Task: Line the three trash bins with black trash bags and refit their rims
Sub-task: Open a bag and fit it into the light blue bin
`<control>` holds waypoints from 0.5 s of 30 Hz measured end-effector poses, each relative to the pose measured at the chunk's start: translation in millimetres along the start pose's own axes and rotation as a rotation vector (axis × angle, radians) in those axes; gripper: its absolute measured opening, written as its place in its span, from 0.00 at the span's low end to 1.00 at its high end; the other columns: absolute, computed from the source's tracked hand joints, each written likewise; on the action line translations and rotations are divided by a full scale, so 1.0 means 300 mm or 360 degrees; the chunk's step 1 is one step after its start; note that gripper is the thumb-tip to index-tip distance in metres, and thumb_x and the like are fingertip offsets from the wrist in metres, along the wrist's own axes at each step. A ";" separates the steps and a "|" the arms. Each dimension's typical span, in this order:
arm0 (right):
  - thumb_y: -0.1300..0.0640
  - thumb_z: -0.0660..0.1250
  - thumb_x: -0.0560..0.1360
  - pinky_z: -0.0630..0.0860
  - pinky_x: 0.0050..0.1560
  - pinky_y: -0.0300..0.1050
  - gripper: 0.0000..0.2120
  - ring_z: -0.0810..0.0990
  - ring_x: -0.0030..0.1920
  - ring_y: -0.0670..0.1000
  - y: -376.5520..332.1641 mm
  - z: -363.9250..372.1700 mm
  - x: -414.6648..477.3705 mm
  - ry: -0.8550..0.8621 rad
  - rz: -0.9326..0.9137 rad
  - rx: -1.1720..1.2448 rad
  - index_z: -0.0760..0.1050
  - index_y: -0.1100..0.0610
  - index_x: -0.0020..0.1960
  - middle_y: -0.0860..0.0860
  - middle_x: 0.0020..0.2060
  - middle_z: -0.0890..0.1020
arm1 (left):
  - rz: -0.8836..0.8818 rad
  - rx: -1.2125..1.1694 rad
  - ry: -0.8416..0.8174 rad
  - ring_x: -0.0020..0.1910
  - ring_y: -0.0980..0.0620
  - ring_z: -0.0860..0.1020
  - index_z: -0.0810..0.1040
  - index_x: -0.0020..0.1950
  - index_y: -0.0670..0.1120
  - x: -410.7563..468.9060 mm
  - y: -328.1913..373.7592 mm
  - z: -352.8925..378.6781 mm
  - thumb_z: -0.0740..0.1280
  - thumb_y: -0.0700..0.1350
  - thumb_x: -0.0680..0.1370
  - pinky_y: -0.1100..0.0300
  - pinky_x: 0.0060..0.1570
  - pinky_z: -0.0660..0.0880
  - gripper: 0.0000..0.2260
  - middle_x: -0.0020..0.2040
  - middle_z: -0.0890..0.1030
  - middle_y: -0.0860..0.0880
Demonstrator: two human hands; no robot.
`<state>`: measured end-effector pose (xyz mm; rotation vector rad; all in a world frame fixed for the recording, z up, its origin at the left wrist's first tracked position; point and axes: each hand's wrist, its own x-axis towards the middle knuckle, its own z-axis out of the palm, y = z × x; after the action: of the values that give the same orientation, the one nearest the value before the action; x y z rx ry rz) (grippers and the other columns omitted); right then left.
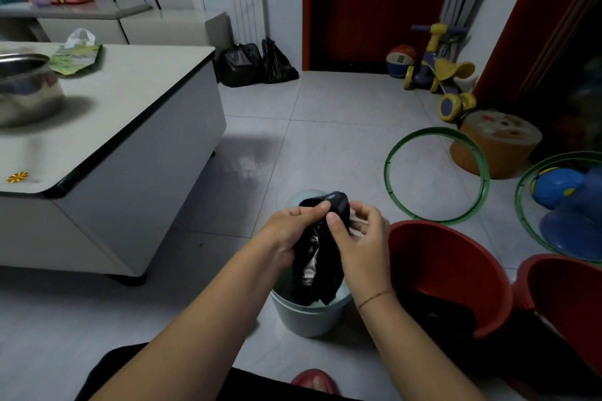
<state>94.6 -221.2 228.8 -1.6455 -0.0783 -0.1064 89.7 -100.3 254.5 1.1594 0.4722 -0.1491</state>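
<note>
A crumpled black trash bag (pixel 317 257) hangs over the small pale blue bin (pixel 303 316) on the floor, its lower end inside the bin. My left hand (pixel 290 234) pinches the bag's top from the left. My right hand (pixel 358 238) pinches it from the right, thumb on the plastic. Two red bins stand to the right: the near one (pixel 446 270) with dark plastic in its bottom, the other (pixel 566 296) at the frame edge. Two green rims lie on the floor, one (pixel 436 176) beyond the red bins and one (pixel 560 205) around a blue toy.
A white low table (pixel 136 114) with a steel pot (pixel 26 91) stands at left. Two filled black bags (pixel 257 62) sit by the far wall. A yellow ride-on toy (pixel 443 72), a ball (pixel 400 60) and an orange stool (pixel 498 143) crowd the right side.
</note>
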 end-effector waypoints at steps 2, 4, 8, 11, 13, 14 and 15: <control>0.54 0.73 0.70 0.72 0.51 0.32 0.16 0.74 0.49 0.42 -0.029 -0.011 -0.016 0.0197 -0.0192 -0.0116 0.71 0.53 0.54 0.48 0.54 0.69 | -0.0011 -0.0030 -0.0045 0.31 0.49 0.80 0.77 0.41 0.41 0.000 -0.008 -0.002 0.73 0.46 0.70 0.60 0.34 0.79 0.10 0.35 0.81 0.43; 0.53 0.73 0.70 0.71 0.48 0.33 0.14 0.74 0.46 0.43 -0.041 -0.015 -0.026 0.0188 -0.0259 -0.0178 0.72 0.52 0.52 0.46 0.49 0.71 | 0.0016 -0.0102 -0.0087 0.33 0.48 0.80 0.77 0.42 0.41 -0.001 -0.015 0.004 0.73 0.47 0.69 0.59 0.36 0.79 0.11 0.37 0.81 0.42; 0.50 0.73 0.70 0.77 0.50 0.44 0.11 0.79 0.47 0.49 -0.018 -0.004 -0.013 -0.0142 0.0064 -0.0074 0.74 0.50 0.48 0.49 0.48 0.79 | 0.0050 -0.0044 -0.0043 0.44 0.44 0.80 0.80 0.44 0.40 0.008 -0.030 0.019 0.72 0.52 0.68 0.52 0.49 0.78 0.16 0.43 0.81 0.39; 0.53 0.73 0.70 0.79 0.47 0.51 0.07 0.81 0.40 0.50 -0.005 -0.017 0.009 -0.0175 0.0053 0.0067 0.75 0.52 0.39 0.51 0.37 0.82 | 0.0076 0.0039 -0.0058 0.45 0.44 0.76 0.81 0.47 0.41 0.003 -0.030 0.024 0.68 0.56 0.73 0.52 0.53 0.76 0.17 0.44 0.78 0.40; 0.55 0.73 0.71 0.78 0.46 0.52 0.09 0.80 0.38 0.50 -0.002 -0.027 0.020 -0.0203 0.0077 0.0161 0.75 0.54 0.36 0.52 0.33 0.82 | 0.0066 0.0044 -0.0094 0.39 0.49 0.74 0.81 0.44 0.43 -0.002 -0.026 0.023 0.70 0.57 0.69 0.57 0.46 0.75 0.17 0.37 0.76 0.45; 0.55 0.72 0.71 0.78 0.46 0.53 0.09 0.81 0.38 0.51 -0.004 -0.030 0.025 -0.0220 0.0117 0.0237 0.75 0.54 0.35 0.53 0.33 0.82 | 0.0058 0.0052 -0.0120 0.37 0.51 0.73 0.80 0.43 0.44 -0.006 -0.022 0.022 0.70 0.58 0.67 0.58 0.44 0.74 0.17 0.36 0.75 0.46; 0.55 0.72 0.72 0.78 0.46 0.53 0.09 0.81 0.38 0.53 -0.009 -0.033 0.030 -0.0247 0.0161 0.0314 0.77 0.54 0.34 0.55 0.34 0.83 | 0.0046 0.0072 -0.0148 0.36 0.51 0.72 0.79 0.43 0.45 -0.006 -0.021 0.019 0.71 0.58 0.65 0.58 0.44 0.73 0.18 0.35 0.74 0.47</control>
<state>103.0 -231.0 233.1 -1.4557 -0.1202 0.1036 87.6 -108.2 251.6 1.1974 0.3711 -0.1886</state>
